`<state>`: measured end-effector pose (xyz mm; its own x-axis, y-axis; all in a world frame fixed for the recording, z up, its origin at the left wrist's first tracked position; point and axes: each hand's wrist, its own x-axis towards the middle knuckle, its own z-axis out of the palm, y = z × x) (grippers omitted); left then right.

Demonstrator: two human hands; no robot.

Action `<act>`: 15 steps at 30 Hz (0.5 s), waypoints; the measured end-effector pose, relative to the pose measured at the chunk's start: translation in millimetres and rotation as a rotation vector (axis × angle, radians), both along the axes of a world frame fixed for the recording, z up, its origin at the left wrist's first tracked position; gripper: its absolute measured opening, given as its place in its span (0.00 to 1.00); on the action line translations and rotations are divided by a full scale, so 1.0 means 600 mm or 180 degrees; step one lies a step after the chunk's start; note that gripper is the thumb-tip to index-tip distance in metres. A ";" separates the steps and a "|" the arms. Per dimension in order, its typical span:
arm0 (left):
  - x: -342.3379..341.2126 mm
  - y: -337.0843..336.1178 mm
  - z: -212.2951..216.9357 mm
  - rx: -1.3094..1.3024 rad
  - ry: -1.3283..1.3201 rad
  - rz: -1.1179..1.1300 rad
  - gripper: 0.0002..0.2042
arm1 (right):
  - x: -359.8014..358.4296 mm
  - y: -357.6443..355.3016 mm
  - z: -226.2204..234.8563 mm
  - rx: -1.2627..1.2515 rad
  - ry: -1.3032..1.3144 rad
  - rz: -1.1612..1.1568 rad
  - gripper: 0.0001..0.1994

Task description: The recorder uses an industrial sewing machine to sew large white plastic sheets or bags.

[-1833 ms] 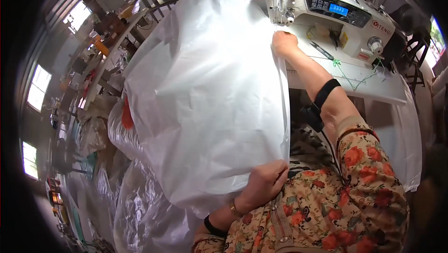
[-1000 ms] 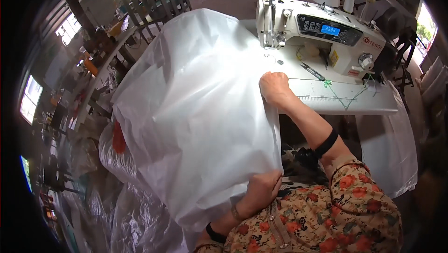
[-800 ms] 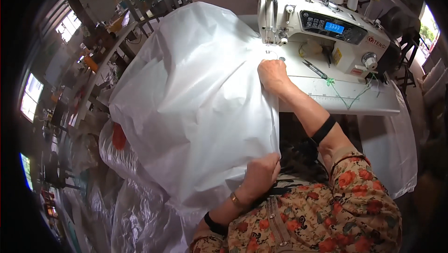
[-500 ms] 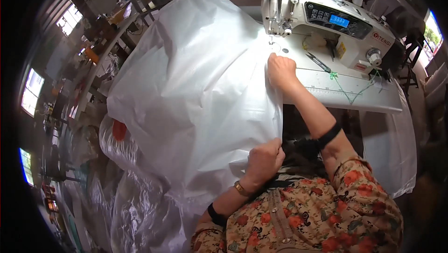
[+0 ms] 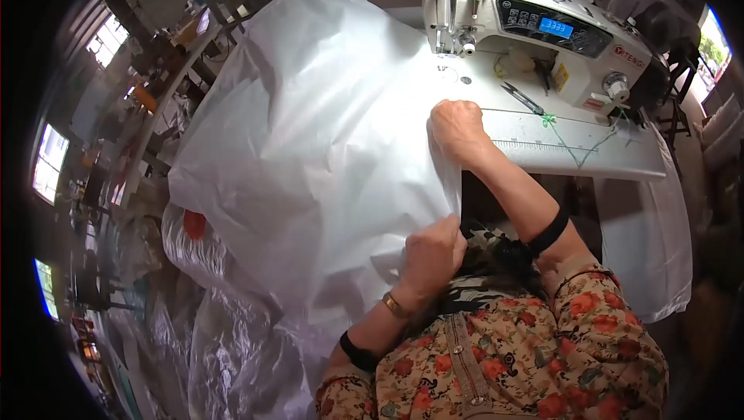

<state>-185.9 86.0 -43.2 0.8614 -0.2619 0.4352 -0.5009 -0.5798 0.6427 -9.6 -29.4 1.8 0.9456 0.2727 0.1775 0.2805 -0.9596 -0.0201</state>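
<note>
A person in a floral top gripped a large sheet of white fabric (image 5: 310, 149) at a white sewing machine (image 5: 535, 32). The right hand (image 5: 457, 132) was closed over the sheet's edge on the tabletop (image 5: 573, 158), just in front of the needle area. The left hand (image 5: 432, 253) pinched the same edge lower down, close to the body, fingers curled shut on it. The fabric spread over the tabletop's left side and hung down toward crumpled clear plastic (image 5: 232, 342) on the floor. Small scissors (image 5: 521, 98) lay beside the machine, apart from both hands.
</note>
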 end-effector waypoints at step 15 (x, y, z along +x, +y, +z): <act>0.080 -0.019 -0.031 0.0392 -0.0002 0.0623 0.05 | 0.019 -0.030 -0.048 0.1420 -0.1158 -0.0272 0.12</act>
